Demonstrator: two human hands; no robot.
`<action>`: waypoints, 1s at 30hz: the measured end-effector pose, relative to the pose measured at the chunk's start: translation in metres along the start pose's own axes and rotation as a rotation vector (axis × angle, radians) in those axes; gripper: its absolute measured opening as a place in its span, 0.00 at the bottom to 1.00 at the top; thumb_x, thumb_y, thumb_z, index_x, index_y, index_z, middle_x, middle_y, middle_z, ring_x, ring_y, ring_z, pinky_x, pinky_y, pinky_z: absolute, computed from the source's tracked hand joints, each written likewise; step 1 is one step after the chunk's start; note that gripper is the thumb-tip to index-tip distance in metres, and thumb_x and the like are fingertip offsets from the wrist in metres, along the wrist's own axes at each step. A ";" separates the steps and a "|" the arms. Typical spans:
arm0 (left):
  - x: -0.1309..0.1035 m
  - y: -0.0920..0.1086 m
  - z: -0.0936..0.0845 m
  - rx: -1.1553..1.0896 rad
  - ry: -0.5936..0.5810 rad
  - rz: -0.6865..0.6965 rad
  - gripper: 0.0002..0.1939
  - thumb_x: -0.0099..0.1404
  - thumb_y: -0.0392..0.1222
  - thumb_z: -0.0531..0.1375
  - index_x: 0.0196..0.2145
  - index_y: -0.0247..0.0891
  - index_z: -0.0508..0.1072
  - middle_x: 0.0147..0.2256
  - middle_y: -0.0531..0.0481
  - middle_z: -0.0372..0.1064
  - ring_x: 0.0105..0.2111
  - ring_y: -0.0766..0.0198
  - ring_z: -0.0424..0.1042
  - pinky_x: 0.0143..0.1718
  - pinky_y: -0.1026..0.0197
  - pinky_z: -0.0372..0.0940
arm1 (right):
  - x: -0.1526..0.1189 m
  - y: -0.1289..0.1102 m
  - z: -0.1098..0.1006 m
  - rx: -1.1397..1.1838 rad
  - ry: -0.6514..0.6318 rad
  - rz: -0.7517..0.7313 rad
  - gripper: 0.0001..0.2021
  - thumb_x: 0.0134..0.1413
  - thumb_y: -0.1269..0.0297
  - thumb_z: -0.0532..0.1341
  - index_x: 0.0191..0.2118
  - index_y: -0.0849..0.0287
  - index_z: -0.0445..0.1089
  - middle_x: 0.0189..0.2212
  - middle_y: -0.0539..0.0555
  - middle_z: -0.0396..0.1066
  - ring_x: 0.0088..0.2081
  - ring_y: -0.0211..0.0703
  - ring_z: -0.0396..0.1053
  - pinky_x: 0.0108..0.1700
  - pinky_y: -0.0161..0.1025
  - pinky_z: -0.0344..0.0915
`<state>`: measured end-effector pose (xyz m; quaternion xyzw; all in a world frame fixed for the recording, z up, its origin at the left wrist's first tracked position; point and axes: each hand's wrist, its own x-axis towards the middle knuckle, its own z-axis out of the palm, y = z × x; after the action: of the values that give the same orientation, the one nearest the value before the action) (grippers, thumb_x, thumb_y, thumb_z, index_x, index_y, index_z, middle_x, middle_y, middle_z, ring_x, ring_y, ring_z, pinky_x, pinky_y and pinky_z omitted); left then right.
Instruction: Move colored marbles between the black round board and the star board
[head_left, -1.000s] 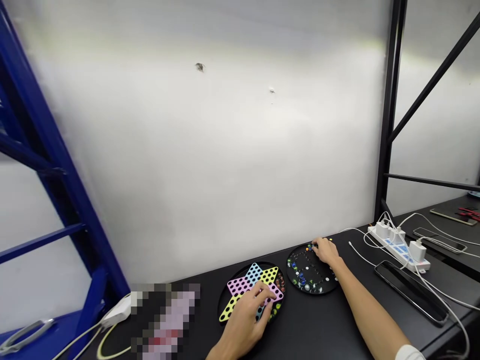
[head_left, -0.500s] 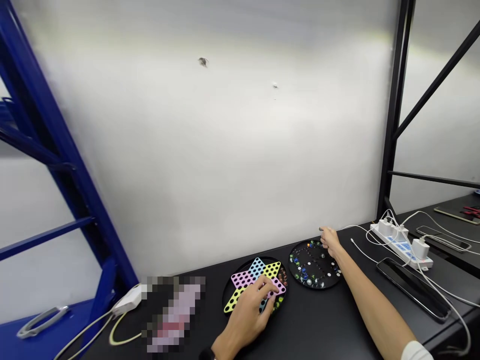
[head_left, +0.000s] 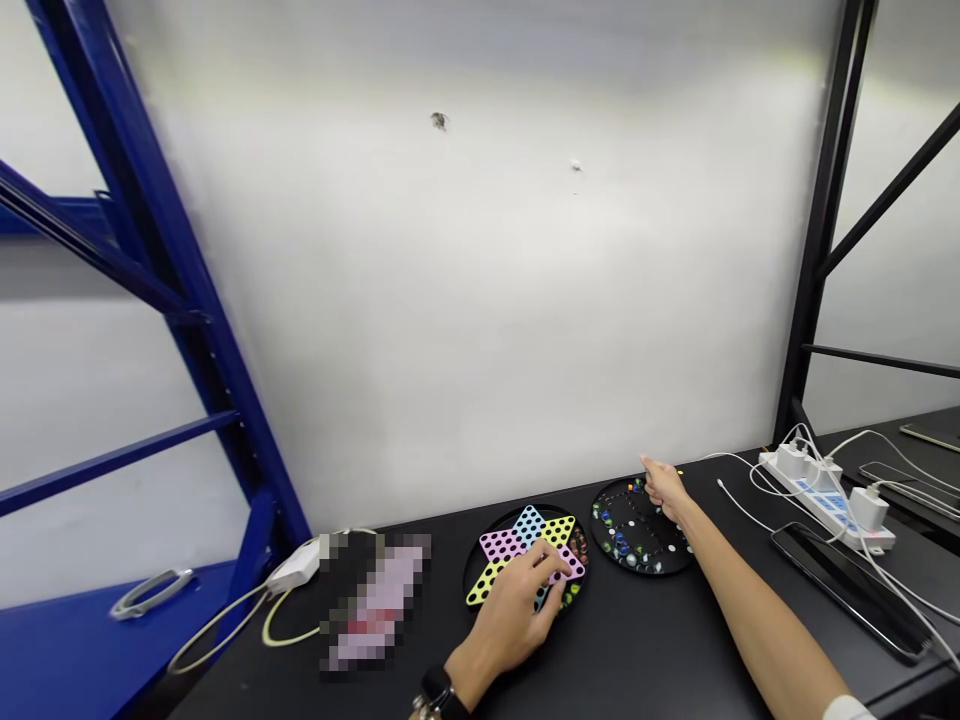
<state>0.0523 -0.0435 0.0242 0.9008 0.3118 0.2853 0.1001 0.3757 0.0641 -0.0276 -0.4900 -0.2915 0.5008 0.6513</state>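
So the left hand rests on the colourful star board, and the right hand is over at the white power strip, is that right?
Not quite. In the head view the left hand does rest on the star board, but the right hand is at the far rim of the black round tray of marbles, not at the power strip.

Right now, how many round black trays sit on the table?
2: the round black tray with the coloured star board under the left hand, and the round black marble tray by the right hand.
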 end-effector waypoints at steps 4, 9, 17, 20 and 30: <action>0.000 0.000 0.000 0.010 -0.002 -0.002 0.09 0.70 0.38 0.52 0.41 0.44 0.72 0.40 0.48 0.71 0.35 0.59 0.72 0.38 0.59 0.66 | -0.001 -0.004 -0.003 0.095 0.023 0.033 0.19 0.60 0.53 0.61 0.25 0.55 0.54 0.12 0.40 0.53 0.11 0.26 0.44 0.12 0.26 0.38; -0.001 -0.001 0.001 0.018 -0.004 -0.003 0.08 0.70 0.37 0.52 0.41 0.44 0.71 0.40 0.49 0.70 0.34 0.60 0.72 0.38 0.59 0.65 | -0.005 -0.013 -0.006 0.221 -0.001 0.135 0.16 0.65 0.55 0.56 0.28 0.58 0.60 0.17 0.45 0.62 0.12 0.27 0.50 0.12 0.25 0.42; 0.000 -0.001 0.000 0.010 -0.006 -0.005 0.09 0.70 0.38 0.52 0.41 0.43 0.72 0.40 0.48 0.71 0.35 0.60 0.71 0.38 0.59 0.66 | -0.008 -0.024 -0.009 0.344 -0.129 0.264 0.17 0.69 0.56 0.50 0.30 0.60 0.63 0.17 0.45 0.58 0.12 0.27 0.48 0.11 0.25 0.40; 0.000 0.001 -0.001 0.007 -0.013 -0.008 0.09 0.70 0.38 0.51 0.41 0.43 0.72 0.40 0.47 0.71 0.35 0.60 0.71 0.38 0.58 0.66 | -0.009 -0.029 -0.011 0.397 -0.142 0.269 0.18 0.68 0.53 0.49 0.32 0.60 0.64 0.16 0.45 0.56 0.13 0.29 0.49 0.11 0.25 0.42; 0.000 0.002 -0.001 0.010 0.002 0.002 0.09 0.70 0.37 0.52 0.40 0.43 0.72 0.40 0.49 0.71 0.34 0.61 0.72 0.37 0.59 0.66 | -0.021 -0.044 -0.021 0.534 0.077 0.289 0.24 0.67 0.52 0.43 0.51 0.66 0.64 0.37 0.67 0.73 0.37 0.49 0.76 0.28 0.37 0.75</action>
<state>0.0528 -0.0447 0.0258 0.9013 0.3123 0.2847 0.0949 0.4028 0.0364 0.0083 -0.3567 -0.0518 0.6282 0.6895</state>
